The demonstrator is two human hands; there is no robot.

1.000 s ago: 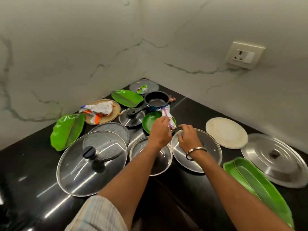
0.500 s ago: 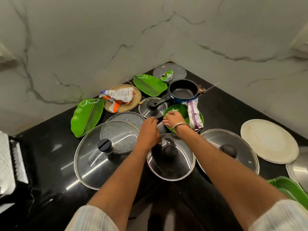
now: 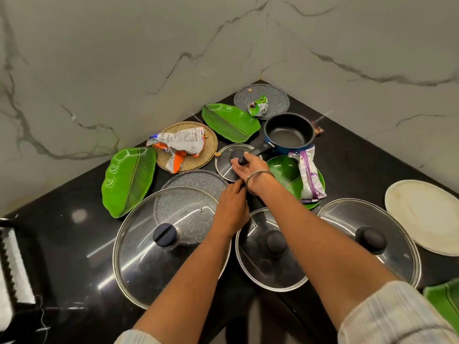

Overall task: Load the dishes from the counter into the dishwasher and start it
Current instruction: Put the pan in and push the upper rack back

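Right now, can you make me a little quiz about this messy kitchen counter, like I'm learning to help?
1. True or false: the blue saucepan has food in it.
2. What lies on the round green plate? A) a spoon B) a purple wrapper C) a lid
3. How many glass lids with dark knobs sit nearest the camera?

Key
1. False; it looks empty.
2. B.
3. Three: the large lid, the middle lid and the right lid. A fourth, small lid lies further back, under the right hand.
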